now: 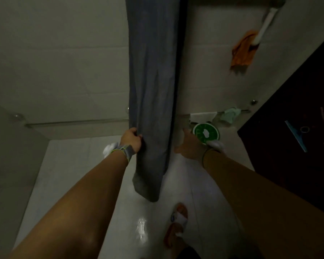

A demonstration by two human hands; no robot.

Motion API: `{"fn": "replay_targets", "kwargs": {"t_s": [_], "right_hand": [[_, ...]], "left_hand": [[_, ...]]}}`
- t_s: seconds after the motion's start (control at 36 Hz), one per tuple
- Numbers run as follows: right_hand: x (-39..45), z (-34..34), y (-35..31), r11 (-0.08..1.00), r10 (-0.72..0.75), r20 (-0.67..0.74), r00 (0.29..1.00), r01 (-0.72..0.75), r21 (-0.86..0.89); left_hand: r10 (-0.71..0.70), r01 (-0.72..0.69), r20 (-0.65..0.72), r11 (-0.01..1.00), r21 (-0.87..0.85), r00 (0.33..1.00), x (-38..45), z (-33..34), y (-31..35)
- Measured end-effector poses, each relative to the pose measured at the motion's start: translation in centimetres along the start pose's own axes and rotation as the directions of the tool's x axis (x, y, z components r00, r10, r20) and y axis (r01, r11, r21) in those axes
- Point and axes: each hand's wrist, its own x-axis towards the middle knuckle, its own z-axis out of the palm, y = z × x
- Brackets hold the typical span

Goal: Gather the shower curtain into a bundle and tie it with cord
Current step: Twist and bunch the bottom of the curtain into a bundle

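Observation:
The grey-blue shower curtain [153, 81] hangs straight down the middle of the view, gathered into a narrow column whose lower end dangles just above the white floor. My left hand [131, 140] grips its left edge with the fingers curled into the fabric. On the curtain's right side, my right hand [187, 144] is held out with the fingers extended and apart, close to the fabric; whether it touches is unclear. No cord is visible.
A metal rail [73, 122] runs along the tiled wall, carrying a white cloth [202, 116] and a green cloth [230, 114]. A green round object [206, 133] sits beyond my right hand. An orange cloth [241, 51] hangs upper right. A dark door [297, 118] stands right. My foot in a sandal [178, 221] is below.

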Motion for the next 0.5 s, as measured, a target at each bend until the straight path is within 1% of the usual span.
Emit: {"fn": "replay_targets", "kwargs": {"t_s": [0.03,0.11,0.14,0.17,0.22,0.28,0.33,0.36,0.39,0.42,0.44,0.5], "right_hand": [[0.2,0.3,-0.1,1.0,-0.013,-0.011,1.0,0.013,-0.003],[9.9,-0.1,0.5,0.999,-0.043,-0.002,0.999,0.043,-0.018],[10.3,-0.2,-0.1,0.998,-0.058,0.009,0.998,0.059,-0.02],[12.1,-0.2,-0.6,0.997,-0.072,0.018,0.997,0.072,-0.003],[17.1,0.6,-1.3,0.993,-0.114,-0.008,0.994,0.114,0.029],[20.8,1.7,-2.8,0.988,-0.134,-0.083,0.987,0.14,0.069],[23.1,1.3,-3.4,0.989,-0.076,-0.232,0.97,0.103,0.107],[24.3,1.1,-3.9,0.989,-0.044,-0.313,0.949,0.085,0.118],[24.8,0.1,-3.3,0.988,-0.01,-0.365,0.931,0.065,0.14],[25.7,-0.4,-3.3,0.981,0.001,-0.39,0.921,0.076,0.181],[26.9,-0.8,-3.0,0.97,-0.009,-0.389,0.921,0.103,0.222],[28.4,-0.7,-2.7,0.942,-0.068,-0.333,0.94,0.171,0.288]], "left_hand": [[-0.006,0.006,-0.007,1.0,0.007,1.0,0.1,-0.3,0.2],[0.013,-0.011,-0.091,1.0,0.027,0.996,9.0,2.3,1.8],[0.017,-0.015,-0.104,1.0,0.019,0.994,9.4,1.9,2.1],[0.028,-0.028,-0.119,1.0,0.007,0.992,11.5,2.7,2.1],[0.048,-0.052,-0.129,0.998,-0.028,0.99,15.9,4.1,1.8],[0.047,-0.052,-0.154,0.998,-0.028,0.987,18.6,4.7,1.3],[0.068,-0.069,-0.173,0.998,-0.001,0.982,19.5,4.9,1.7],[0.079,-0.077,-0.163,0.997,0.016,0.983,20.2,4.6,1.9],[0.094,-0.091,-0.142,0.995,0.029,0.985,20.1,4.8,2.3],[0.086,-0.08,-0.114,0.996,0.05,0.99,20.9,4.5,2.0],[0.081,-0.075,-0.09,0.994,0.075,0.993,21.7,4.0,1.6],[0.055,-0.053,-0.014,0.992,0.111,0.998,23.2,3.4,0.7]]}}
